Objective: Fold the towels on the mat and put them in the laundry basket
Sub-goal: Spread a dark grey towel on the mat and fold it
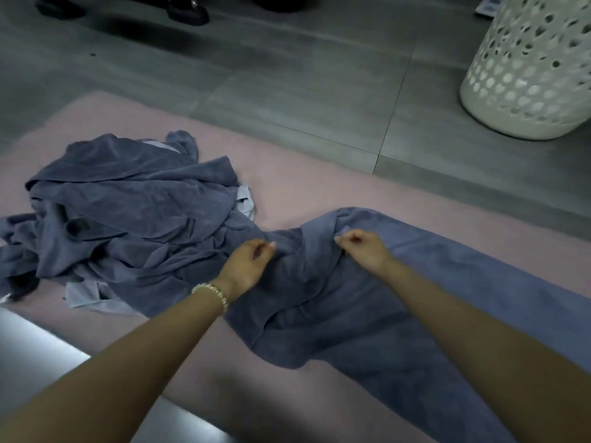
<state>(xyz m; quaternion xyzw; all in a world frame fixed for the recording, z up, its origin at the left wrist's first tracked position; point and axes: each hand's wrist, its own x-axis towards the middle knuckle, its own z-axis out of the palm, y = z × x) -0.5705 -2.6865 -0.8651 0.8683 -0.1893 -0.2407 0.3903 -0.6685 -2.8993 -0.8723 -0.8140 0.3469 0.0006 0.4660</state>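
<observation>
A blue-grey towel (pixel 399 308) lies stretched across the pink mat (pixel 303 183), running from the middle toward the lower right. My left hand (pixel 246 263), with a bead bracelet on its wrist, pinches the towel's bunched near end. My right hand (pixel 363 247) pinches a fold of the same towel a little to the right. A crumpled heap of blue-grey towels (pixel 128 212) sits on the mat at the left, touching the spread towel. The white perforated laundry basket (pixel 531 68) stands on the floor at the upper right, beyond the mat.
Grey tiled floor (pixel 287 75) runs between the mat and the basket. Dark shoes (pixel 188 11) of another person stand at the top left. A pale lit strip of floor (pixel 38 343) shows at the lower left, beside the mat's near edge.
</observation>
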